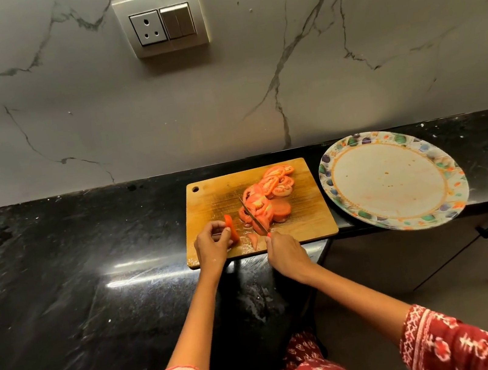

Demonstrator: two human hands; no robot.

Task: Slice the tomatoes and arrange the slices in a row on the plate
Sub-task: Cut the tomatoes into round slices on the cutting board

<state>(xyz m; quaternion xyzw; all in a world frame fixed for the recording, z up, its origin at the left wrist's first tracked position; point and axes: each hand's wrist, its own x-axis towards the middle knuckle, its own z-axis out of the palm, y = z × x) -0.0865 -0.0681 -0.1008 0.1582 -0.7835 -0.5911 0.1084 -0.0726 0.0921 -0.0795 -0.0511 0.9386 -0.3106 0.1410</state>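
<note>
- The left hand (212, 247) pinches one tomato piece (232, 228), a curved end piece held upright at the near left part of the cutting board (215, 195).
- The right hand (285, 253) grips one knife (254, 215); its handle is hidden inside the curled fingers, and the thin blade lies across the nearer tomato slices.
- One wooden cutting board with a round hole in its far left corner lies on the black bench (77, 291).
- The tomato slices (270, 196) lie in one overlapping heap running from the middle of the board toward its far right corner; an exact count cannot be made, but there are well over five.
- One plate (342, 150) with a coloured patterned rim sits just beside the board on its right, partly overhanging the bench edge, with no slices on it.
- On the marble wall (372, 36) behind is one switch panel (161, 22), carrying one socket and a switch beside it.
</note>
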